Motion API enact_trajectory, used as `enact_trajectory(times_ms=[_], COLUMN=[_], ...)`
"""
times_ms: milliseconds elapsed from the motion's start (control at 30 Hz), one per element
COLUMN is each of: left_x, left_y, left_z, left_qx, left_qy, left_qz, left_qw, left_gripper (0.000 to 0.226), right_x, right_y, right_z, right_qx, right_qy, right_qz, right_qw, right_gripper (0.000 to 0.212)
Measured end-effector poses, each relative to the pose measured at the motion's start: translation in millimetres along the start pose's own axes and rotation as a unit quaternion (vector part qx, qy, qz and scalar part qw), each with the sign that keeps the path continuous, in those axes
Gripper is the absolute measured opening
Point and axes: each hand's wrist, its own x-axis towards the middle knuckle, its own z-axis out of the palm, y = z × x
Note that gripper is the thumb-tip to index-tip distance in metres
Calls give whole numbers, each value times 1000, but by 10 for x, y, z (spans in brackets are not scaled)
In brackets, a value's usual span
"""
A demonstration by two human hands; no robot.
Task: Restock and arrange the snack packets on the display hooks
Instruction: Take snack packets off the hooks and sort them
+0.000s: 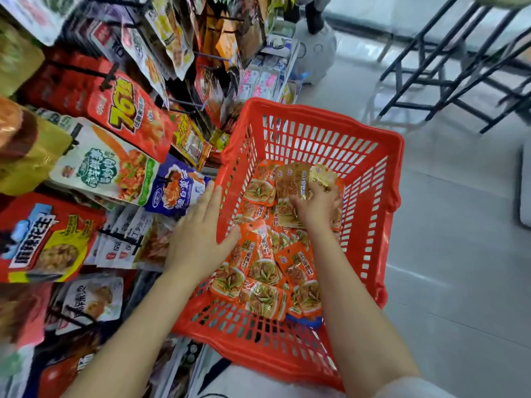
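Pale floor tiles (448, 214) are running past a crowded rack of hanging snacks (115, 116), and a red basket (382, 156) is sitting beside it, holding a loose heap of orange snack packets (258, 265); black stool legs (448, 79) are standing well apart at the far side. Judging by the pose, the step in hand is gathering a bunch for the hooks; it would go best if the packets were squared up with their hang holes aligned before lifting, the basket being steadied meanwhile. Right hand (317, 206) is reaching into the basket, its fingers (298, 201) curling round a few packets (293, 185) at the far end; left hand (198, 234) is lying flat, fingers straight and spread, pressing over the basket's near-left rim, its thumb touching a packet inside.
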Motion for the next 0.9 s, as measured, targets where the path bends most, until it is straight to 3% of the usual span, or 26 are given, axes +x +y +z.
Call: enact_trajectory(times_ms=[200,433,667,767,900], left_x=[-7,-5,-7,-4,2], left_y=[-8,13,27,23,7], left_z=[-6,-1,12,11,13], left_qx=[-13,-17,-20,-21,-25], left_qy=[13,21,24,27,28], left_qz=[9,8,5,9,9], left_qw=[1000,1000,1000,999,999], left_gripper=[85,84,85,84,83], right_x=[-53,-27,79,62,47], right_y=[21,13,-37,-41,61], right_z=[64,85,176,151,29], right_qx=[63,251,280,308,351], right_qy=[-13,-55,-69,-52,6], right_qz=[-19,26,42,57,90], right_qw=[998,966,956,948,932], right_gripper=[56,62,59,52,63])
